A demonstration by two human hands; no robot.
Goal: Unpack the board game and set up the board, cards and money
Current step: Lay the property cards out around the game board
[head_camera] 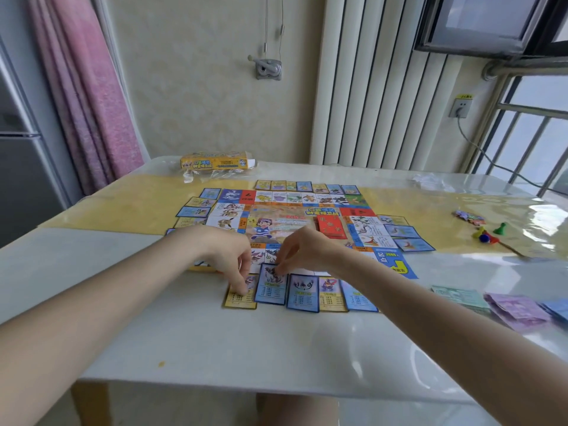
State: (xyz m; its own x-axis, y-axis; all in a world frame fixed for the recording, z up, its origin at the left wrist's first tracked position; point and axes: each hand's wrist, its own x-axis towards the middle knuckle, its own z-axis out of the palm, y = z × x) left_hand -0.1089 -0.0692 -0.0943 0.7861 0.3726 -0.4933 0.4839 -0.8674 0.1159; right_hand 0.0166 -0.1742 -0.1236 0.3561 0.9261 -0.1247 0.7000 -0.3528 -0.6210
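A person reaches both bare arms across a white table [215, 348] toward the near edge of a game board [292, 222] lying flat on a yellow mat. The right hand [302, 252] has its fingers curled down and pinches the top edge of a blue card [271, 287] between thumb and fingertips; the card stands portrait to the viewer, long axis running away from the person, tilted slightly so its top leans right, and it overlaps the neighbouring yellow card [239, 298]. The left hand [229, 256] is curled too, its fingertips pressing down on that yellow card, which also lies portrait; whether the thumb is under it cannot be told. These two cards open a row along the board's near edge, followed to the right by three more cards [330, 295], side by side and all portrait. More cards line the board's left, far and right edges. A red card stack [330, 227] sits on the board's centre right. Paper money [516, 310] in green, purple and blue piles lies at the right, well apart from the board. Coloured pawns [487, 233] rest beyond it. The yellow box [216, 161] lies at the table's far side.
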